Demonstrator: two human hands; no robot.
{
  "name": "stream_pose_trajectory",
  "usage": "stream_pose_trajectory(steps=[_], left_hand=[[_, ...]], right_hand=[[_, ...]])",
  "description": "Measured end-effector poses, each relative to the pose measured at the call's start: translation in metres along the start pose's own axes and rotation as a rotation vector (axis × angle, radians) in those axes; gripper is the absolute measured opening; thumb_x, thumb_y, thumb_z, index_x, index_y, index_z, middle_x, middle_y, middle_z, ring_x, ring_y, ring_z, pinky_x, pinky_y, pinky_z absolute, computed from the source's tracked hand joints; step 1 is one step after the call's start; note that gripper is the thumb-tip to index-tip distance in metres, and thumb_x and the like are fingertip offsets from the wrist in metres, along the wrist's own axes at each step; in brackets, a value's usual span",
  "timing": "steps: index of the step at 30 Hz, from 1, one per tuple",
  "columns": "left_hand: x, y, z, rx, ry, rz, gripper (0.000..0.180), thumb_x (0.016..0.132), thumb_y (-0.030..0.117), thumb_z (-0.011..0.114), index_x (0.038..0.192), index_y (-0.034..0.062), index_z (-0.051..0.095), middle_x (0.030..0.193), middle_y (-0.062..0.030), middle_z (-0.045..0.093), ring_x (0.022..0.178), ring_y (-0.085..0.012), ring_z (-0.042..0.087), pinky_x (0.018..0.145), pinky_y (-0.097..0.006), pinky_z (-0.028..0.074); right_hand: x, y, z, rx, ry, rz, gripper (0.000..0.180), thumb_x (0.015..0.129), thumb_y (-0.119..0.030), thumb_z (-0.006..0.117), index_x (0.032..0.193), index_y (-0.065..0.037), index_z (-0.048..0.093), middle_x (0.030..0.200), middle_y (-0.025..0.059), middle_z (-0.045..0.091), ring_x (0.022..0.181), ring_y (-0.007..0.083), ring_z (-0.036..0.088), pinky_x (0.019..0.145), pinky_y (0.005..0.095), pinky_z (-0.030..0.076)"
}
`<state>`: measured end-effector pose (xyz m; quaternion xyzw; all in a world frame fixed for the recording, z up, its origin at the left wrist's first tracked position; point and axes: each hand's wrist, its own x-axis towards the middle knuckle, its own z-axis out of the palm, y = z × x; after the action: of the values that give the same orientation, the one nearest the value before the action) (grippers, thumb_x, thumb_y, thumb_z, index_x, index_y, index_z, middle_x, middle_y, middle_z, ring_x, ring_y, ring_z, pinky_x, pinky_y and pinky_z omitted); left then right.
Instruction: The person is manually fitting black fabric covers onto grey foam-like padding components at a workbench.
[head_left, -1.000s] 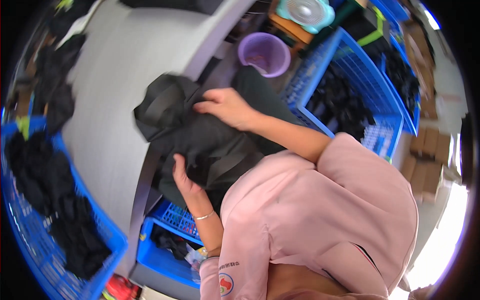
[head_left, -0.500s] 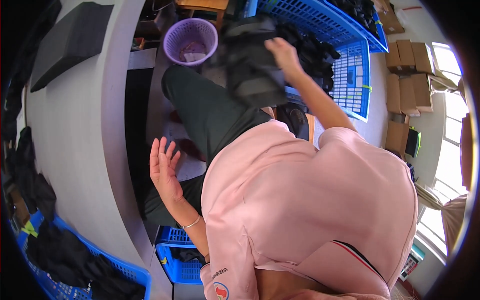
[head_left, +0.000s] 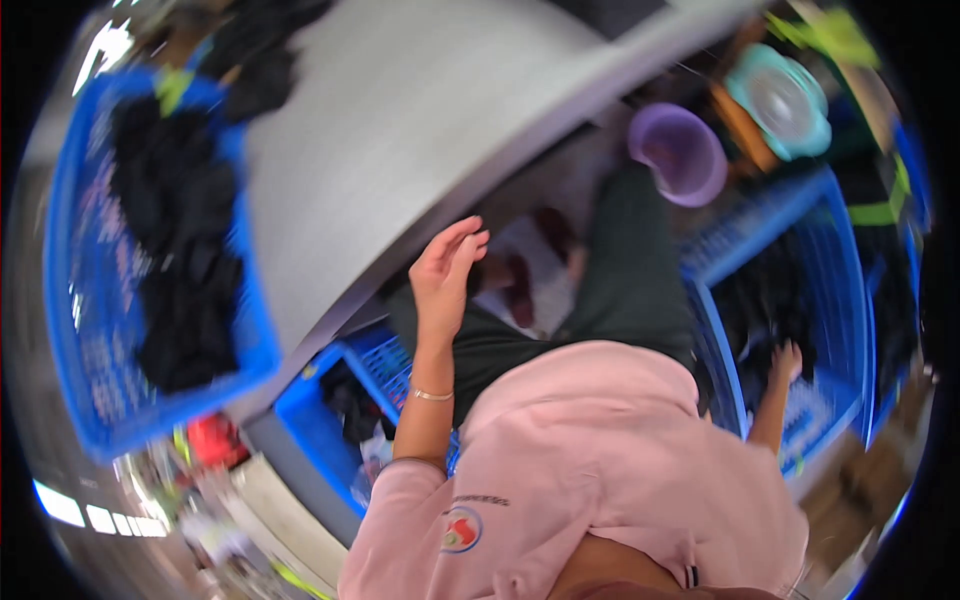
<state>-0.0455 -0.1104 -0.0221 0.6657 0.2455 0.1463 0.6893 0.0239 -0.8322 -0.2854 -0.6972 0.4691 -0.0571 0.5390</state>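
Note:
My left hand [head_left: 445, 262] hangs in the air above my lap, near the grey table edge. Its fingers are loosely bent, and it holds nothing. Out to the right, my right hand [head_left: 787, 360] reaches into a blue plastic crate [head_left: 858, 285] at the heap of black cloth pieces [head_left: 765, 290]. Blur and its small size hide whether those fingers grip any cloth.
A grey table [head_left: 370, 110] spans the upper left. Beside it stands another blue crate [head_left: 62, 270] of black cloth; a lower blue crate [head_left: 300, 410] sits by my left elbow. Beyond my knees are a purple basket [head_left: 700, 160] and a turquoise basin [head_left: 785, 100].
The view has swung to the left. My right hand no longer carries the dark cloth bundle and is now down in the right crate. The left hand's spread fingers have drawn together.

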Motion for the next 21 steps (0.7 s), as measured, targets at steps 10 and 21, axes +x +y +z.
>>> stream_pose_trajectory(steps=[10, 21], left_hand=[[0.115, 0.024, -0.272, 1.278, 0.854, 0.536, 0.030, 0.090, 0.020, 0.066, 0.118, 0.0084, 0.070, 0.155, -0.0249, 0.031, 0.145, -0.0455, 0.022, 0.116, -0.047, 0.027], [0.177, 0.024, -0.368, 1.397, 0.949, 0.153, 0.048, 0.090, 0.028, 0.066, 0.130, 0.0018, 0.061, 0.146, -0.0175, 0.047, 0.132, -0.0368, 0.044, 0.105, -0.047, 0.041]], right_hand=[[-0.208, -0.155, 0.223, -0.524, -0.487, -1.313, 0.034, 0.096, -0.002, 0.058, 0.129, -0.003, 0.057, 0.134, 0.0185, 0.050, 0.103, 0.0297, 0.060, 0.087, 0.0362, 0.052], [-0.368, -0.219, 0.269, -0.582, -0.706, -1.558, 0.032, 0.094, 0.000, 0.057, 0.126, -0.003, 0.058, 0.139, 0.0185, 0.049, 0.120, 0.0401, 0.056, 0.093, 0.0408, 0.050]])
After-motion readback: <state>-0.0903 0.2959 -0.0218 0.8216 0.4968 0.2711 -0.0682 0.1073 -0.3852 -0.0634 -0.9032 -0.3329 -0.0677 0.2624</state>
